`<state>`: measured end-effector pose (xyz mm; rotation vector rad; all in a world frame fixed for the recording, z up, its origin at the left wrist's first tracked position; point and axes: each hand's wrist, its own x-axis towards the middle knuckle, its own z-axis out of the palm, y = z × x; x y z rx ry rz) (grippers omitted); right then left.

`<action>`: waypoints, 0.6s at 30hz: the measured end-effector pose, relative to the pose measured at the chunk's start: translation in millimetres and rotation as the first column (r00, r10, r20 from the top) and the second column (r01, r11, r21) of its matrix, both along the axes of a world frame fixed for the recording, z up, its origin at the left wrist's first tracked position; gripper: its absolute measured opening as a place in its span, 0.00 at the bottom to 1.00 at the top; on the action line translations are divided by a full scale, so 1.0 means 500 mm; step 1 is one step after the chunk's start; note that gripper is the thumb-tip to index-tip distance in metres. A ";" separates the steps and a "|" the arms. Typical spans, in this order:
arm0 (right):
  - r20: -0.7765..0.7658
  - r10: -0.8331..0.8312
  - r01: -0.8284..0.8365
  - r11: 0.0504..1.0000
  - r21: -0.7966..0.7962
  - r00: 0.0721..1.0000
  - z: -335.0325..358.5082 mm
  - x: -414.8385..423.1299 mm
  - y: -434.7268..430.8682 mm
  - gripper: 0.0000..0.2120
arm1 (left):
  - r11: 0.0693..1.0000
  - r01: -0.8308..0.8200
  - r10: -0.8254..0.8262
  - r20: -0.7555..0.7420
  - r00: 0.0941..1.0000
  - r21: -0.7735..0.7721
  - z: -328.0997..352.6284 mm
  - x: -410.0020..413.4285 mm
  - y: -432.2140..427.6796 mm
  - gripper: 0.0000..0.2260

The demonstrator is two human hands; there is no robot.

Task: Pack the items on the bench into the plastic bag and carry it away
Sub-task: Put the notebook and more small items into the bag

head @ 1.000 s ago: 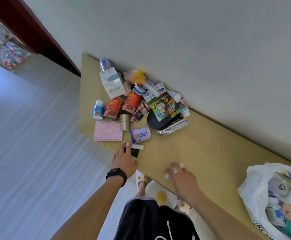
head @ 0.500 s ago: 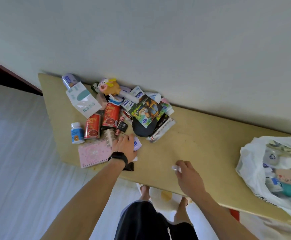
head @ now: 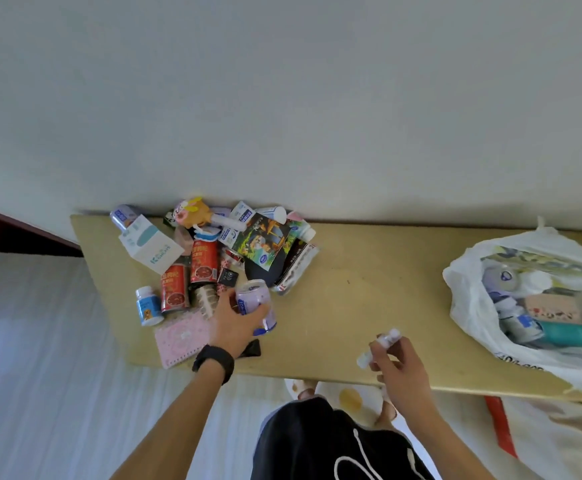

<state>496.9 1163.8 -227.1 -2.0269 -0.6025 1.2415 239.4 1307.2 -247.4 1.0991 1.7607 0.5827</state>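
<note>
Plain white wall behind, and a long yellowish wooden bench point(head: 351, 299) running along it, seen from the head cam looking down. Left hand point(head: 234, 323) has its fingers wrapped round a pale purple can point(head: 256, 303), which is tipped a bit and sits right at the near edge of the pile, thumb on one side and fingers on the other. Right hand point(head: 397, 362) is over the front edge of the bench, well apart from the pile, pinching a small white tube point(head: 379, 346) that pokes out both sides of the fingers. Rest of the heap is at the left end against the wall: a white box point(head: 151, 245), two red cans point(head: 173, 289), a little white bottle with a blue label point(head: 148, 304), a pink spiral notebook point(head: 182, 337) just beside the left wrist, and a colourful booklet point(head: 261, 242). White plastic bag point(head: 469, 306) is way over at the right end, mouth gaping, already holding more purple cans and a teal bottle point(head: 577, 334). Black wristband point(head: 213, 362) on the left wrist.
</note>
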 end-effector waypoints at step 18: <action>-0.052 -0.501 0.489 0.859 -0.153 0.864 0.026 0.574 -0.094 0.12 | 0.924 0.360 -0.320 0.250 0.914 -0.132 0.091 0.605 -0.205 0.21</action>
